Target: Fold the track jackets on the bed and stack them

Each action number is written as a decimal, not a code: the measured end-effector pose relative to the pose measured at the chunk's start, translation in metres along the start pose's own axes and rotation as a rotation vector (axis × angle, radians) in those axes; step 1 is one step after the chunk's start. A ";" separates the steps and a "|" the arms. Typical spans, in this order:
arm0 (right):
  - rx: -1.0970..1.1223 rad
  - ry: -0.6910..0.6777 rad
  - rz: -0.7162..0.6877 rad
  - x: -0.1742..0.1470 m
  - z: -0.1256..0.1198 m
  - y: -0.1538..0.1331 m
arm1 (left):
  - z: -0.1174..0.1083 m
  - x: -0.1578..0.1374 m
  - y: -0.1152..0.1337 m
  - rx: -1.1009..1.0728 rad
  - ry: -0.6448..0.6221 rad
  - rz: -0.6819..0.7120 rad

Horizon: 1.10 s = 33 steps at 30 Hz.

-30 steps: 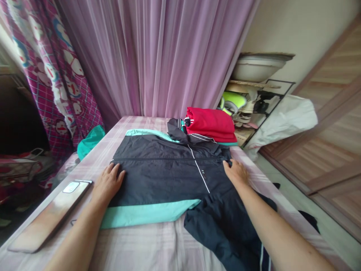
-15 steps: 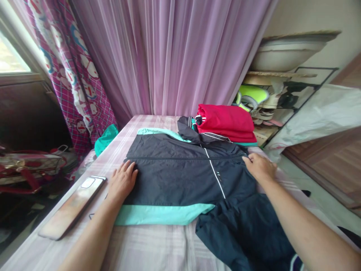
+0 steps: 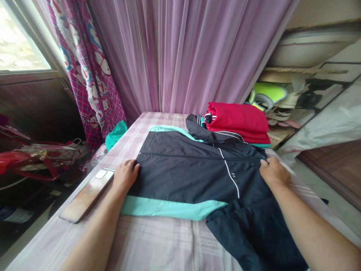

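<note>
A dark jacket (image 3: pixel 180 171) with mint-green side panels and white piping lies spread on the bed-like surface, its closed zipper running left to right. My left hand (image 3: pixel 127 174) rests at the jacket's bottom hem, its fingers laid over the edge. At the collar end, my right hand (image 3: pixel 275 172) is closed, pinching the cloth near the top of the zipper. The near sleeve (image 3: pixel 251 229) lies bunched toward me, partly under my right forearm. The far sleeve (image 3: pixel 222 135) is folded near the red clothes.
Folded red clothing (image 3: pixel 239 118) is stacked at the far right. A phone (image 3: pixel 87 195) lies face down beside my left forearm on the plaid cloth (image 3: pixel 158 241). Purple curtains (image 3: pixel 191 56) hang behind; a cluttered shelf (image 3: pixel 282 113) stands at right.
The view has shifted, so the scene sits slightly further right. My left hand stays at the hem and my right hand still grips the collar end; the cloth between them looks little changed.
</note>
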State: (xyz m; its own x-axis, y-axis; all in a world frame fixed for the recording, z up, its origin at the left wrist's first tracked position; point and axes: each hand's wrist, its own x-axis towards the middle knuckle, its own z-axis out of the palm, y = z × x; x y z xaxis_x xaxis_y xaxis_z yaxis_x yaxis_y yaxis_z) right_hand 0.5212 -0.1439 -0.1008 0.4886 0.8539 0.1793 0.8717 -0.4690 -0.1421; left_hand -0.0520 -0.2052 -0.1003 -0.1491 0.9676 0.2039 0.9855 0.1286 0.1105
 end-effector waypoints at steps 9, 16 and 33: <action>-0.037 -0.111 0.032 0.004 -0.012 0.000 | 0.001 -0.002 0.000 -0.001 -0.015 0.031; 0.123 0.070 0.005 -0.015 -0.015 -0.008 | -0.005 -0.002 0.008 0.015 -0.039 -0.053; -0.133 -0.172 -0.512 -0.119 -0.002 -0.037 | -0.043 -0.010 0.027 -0.039 -0.148 -0.300</action>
State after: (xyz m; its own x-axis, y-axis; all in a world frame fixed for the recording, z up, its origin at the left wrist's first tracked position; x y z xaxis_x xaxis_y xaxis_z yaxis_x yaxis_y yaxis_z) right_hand 0.4313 -0.2286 -0.1146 -0.0018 0.9996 0.0297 0.9989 0.0004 0.0475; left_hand -0.0276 -0.2212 -0.0572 -0.4158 0.9094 0.0138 0.8952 0.4065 0.1824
